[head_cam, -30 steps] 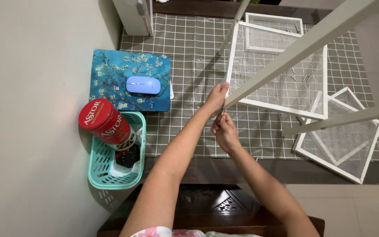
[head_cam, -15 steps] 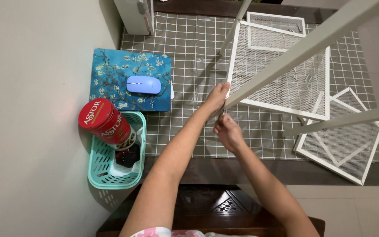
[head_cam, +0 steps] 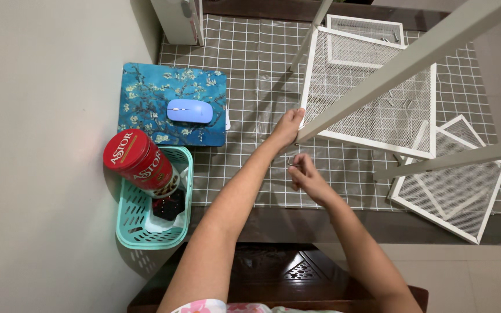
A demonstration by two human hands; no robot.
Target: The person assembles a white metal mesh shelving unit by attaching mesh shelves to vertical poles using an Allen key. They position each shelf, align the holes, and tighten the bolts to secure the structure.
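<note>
1. Head cam, looking straight down: left hand (head_cam: 288, 128) is wrapped round the lower end of a white metal post (head_cam: 401, 66), right at the near-left corner of a white mesh shelf panel (head_cam: 372, 98).
2. Right hand (head_cam: 307, 174) sits just below the left, fingers pinched shut on a small metal tool (head_cam: 293, 165); too small to tell what kind.
3. Post runs diagonally up-right from the left hand, over the panel. A 2nd post (head_cam: 453, 159) crosses lower right.
4. Panel lies on a grey grid-pattern mat (head_cam: 250, 75); more mesh panels to the right (head_cam: 453, 194) & behind (head_cam: 366, 32).
5. Left side: blue floral mouse pad (head_cam: 146, 98) w/ lilac mouse (head_cam: 189, 110) on it; nearer, a teal basket (head_cam: 131, 220) holding a tilted red tin (head_cam: 137, 159).
</note>
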